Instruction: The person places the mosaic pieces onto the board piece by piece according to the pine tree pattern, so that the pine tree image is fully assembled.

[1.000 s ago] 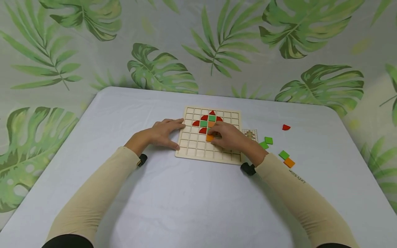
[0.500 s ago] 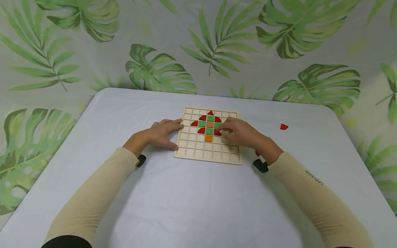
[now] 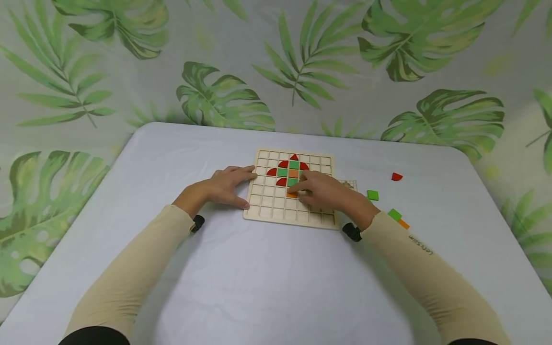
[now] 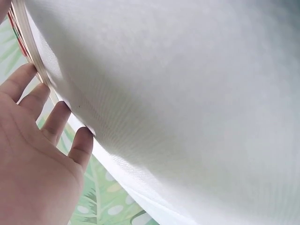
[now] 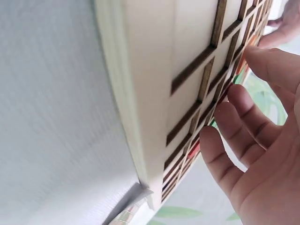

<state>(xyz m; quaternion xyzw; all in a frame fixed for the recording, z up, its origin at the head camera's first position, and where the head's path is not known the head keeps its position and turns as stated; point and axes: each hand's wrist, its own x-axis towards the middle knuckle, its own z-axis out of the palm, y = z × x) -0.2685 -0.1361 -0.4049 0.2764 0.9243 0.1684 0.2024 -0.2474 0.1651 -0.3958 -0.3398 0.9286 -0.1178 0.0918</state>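
Note:
A wooden grid board lies on the table with red, green and orange pieces set in its squares. At its left edge rests my left hand, thumb and fingers spread against the rim; the left wrist view shows those fingertips along the edge. My right hand is over the board's right half, its fingertips at the lowest orange square tile, just under a green tile. In the right wrist view its thumb touches the orange tile, and the fingers are extended over the grid. That hand hides several squares.
Right of the board, a small printed card sits partly behind the right hand. Farther right lie a loose green tile, another green tile beside an orange tile, and a red quarter-round piece. A leaf-patterned cloth hangs behind the table.
My right hand drew back rightward, uncovering the orange tile and a red piece, then came back left over them. The left hand has stayed at the board's edge.

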